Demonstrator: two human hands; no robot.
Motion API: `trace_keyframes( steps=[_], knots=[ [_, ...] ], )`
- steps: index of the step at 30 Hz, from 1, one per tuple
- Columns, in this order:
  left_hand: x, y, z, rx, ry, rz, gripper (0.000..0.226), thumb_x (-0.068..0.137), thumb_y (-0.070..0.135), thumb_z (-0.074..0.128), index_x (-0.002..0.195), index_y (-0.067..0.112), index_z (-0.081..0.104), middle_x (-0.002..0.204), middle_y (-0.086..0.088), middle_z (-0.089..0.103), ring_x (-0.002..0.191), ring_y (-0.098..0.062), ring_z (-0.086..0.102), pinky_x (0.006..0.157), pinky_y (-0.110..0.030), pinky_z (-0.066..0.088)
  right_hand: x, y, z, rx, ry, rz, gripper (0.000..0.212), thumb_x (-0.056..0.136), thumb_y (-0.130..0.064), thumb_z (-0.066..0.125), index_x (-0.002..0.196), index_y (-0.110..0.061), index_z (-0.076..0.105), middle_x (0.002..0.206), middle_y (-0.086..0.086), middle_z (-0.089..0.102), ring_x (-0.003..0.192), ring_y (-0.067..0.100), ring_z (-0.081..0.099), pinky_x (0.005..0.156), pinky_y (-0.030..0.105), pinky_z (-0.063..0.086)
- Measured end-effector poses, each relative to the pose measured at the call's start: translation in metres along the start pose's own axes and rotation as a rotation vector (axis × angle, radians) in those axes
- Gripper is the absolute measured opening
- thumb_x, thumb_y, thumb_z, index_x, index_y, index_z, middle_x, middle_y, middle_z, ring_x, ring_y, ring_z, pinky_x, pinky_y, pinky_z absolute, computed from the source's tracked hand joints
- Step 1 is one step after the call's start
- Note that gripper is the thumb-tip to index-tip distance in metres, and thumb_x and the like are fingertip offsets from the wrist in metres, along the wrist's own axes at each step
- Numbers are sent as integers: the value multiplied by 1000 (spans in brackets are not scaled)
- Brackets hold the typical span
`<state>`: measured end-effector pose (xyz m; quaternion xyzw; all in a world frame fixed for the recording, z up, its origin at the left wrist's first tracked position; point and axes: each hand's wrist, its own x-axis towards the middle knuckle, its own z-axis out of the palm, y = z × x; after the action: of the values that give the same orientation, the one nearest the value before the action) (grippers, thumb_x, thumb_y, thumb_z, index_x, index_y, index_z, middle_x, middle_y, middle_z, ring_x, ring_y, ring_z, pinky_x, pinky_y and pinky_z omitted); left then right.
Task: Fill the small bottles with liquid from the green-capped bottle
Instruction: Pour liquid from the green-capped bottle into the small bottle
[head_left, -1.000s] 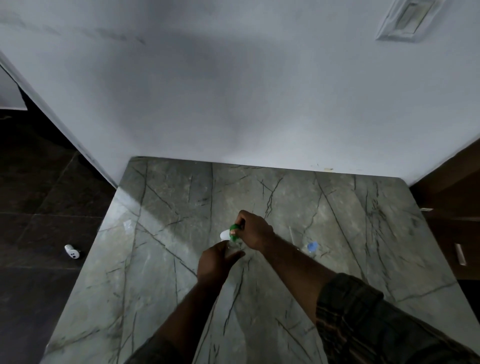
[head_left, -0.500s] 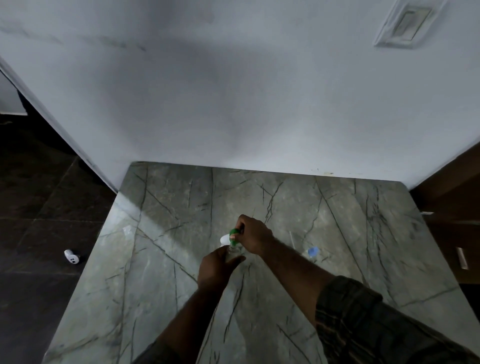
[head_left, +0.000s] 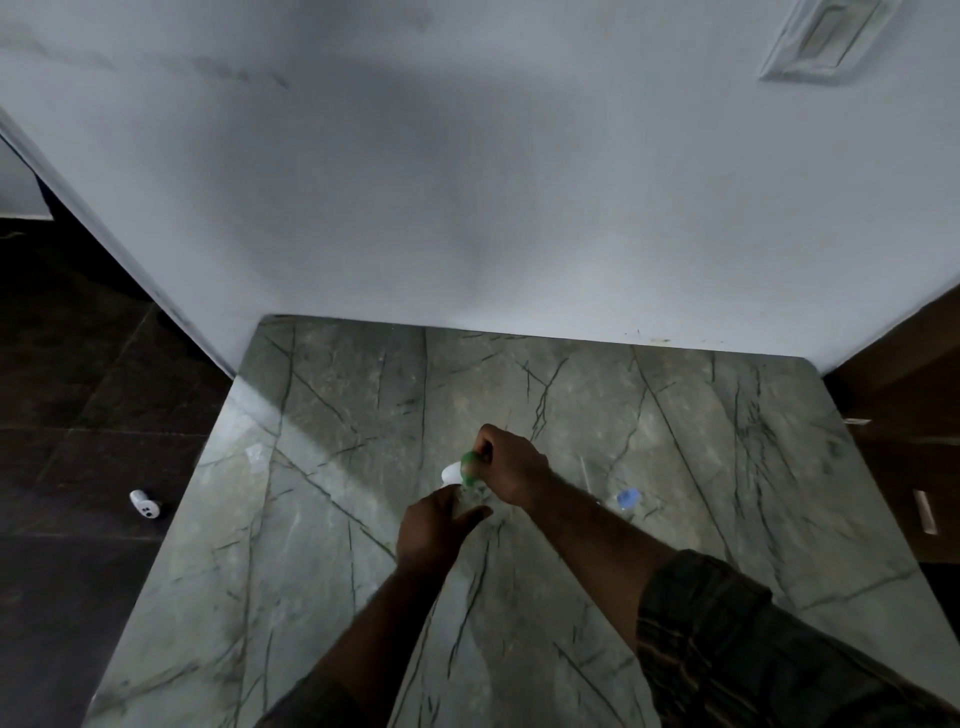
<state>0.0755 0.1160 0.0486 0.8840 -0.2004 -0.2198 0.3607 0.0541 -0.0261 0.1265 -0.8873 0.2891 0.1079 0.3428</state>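
Seemingly mid-fill: the right hand (head_left: 511, 465) is clamping the tipped white green-capped bottle (head_left: 460, 469) over a small clear bottle (head_left: 471, 501) that the left hand (head_left: 434, 525) is clasping; a blue-capped bottle (head_left: 627, 499) is waiting.

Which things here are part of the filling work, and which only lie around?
For the job: green-capped bottle, gripped by the right hand; small bottle, held by the left hand; probably the blue cap.
Lying about: white gadget on the floor; wall plate.
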Motion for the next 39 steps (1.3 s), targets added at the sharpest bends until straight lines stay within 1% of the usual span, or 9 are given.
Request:
trace_keyframes(
  steps=[3,9,13,15,18,21,28,33,39],
  knots=[
    [0,0,0,7,2,12,34,78,55,70,98,27,70,77,7,71,67,-7,64,64,-28,53,-2,-1,0,7,2,4,15,89,-31,65,97,-20,58,103,-3,68,99,20,62,97,46,45],
    [4,3,-2,-18,22,17,36,78,55,71,98,26,69,80,5,71,65,-7,61,58,-19,42,-1,-3,-6,9,15,3,11,90,-27,62,97,-20,59,103,-3,69,98,20,62,96,47,46],
    [1,1,2,-27,2,-1,39,79,53,71,104,23,70,85,3,73,69,-10,63,63,-23,48,-2,-1,-1,-3,14,12,10,91,-28,60,96,-20,57,103,-3,68,98,20,62,97,48,45],
    [1,2,0,-33,22,6,40,79,52,72,109,24,70,88,5,73,72,-9,65,63,-20,46,0,-4,-4,-6,11,12,9,91,-27,60,97,-21,57,103,-3,68,98,20,62,96,48,45],
    [4,3,-1,-33,23,0,38,78,53,72,105,26,71,82,9,71,67,-3,62,59,-17,42,3,-3,-6,6,22,12,10,89,-29,63,92,-24,55,101,-4,68,97,20,62,94,45,45],
    [4,1,0,-30,-4,-17,40,77,53,72,106,25,70,81,7,71,68,-7,63,60,-20,43,2,2,2,-9,2,18,11,90,-28,62,90,-26,51,102,-4,67,97,21,61,94,44,42],
    [5,5,-2,-42,26,-3,36,78,51,74,102,25,71,76,8,69,64,-5,61,56,-17,39,8,0,-3,0,24,25,11,89,-29,63,96,-21,59,102,-3,68,99,21,61,98,45,40],
    [8,3,-1,-4,-13,7,37,79,52,72,102,23,70,77,8,69,65,-5,61,58,-17,41,10,2,-1,-23,5,22,16,89,-33,64,98,-22,58,104,-2,68,100,21,61,99,45,39],
    [16,2,-4,56,-24,26,41,77,57,69,104,27,69,82,6,71,72,-8,64,61,-22,45,14,5,-9,-14,2,5,18,86,-36,68,95,-23,59,101,-3,69,98,20,62,96,45,44]
  ],
)
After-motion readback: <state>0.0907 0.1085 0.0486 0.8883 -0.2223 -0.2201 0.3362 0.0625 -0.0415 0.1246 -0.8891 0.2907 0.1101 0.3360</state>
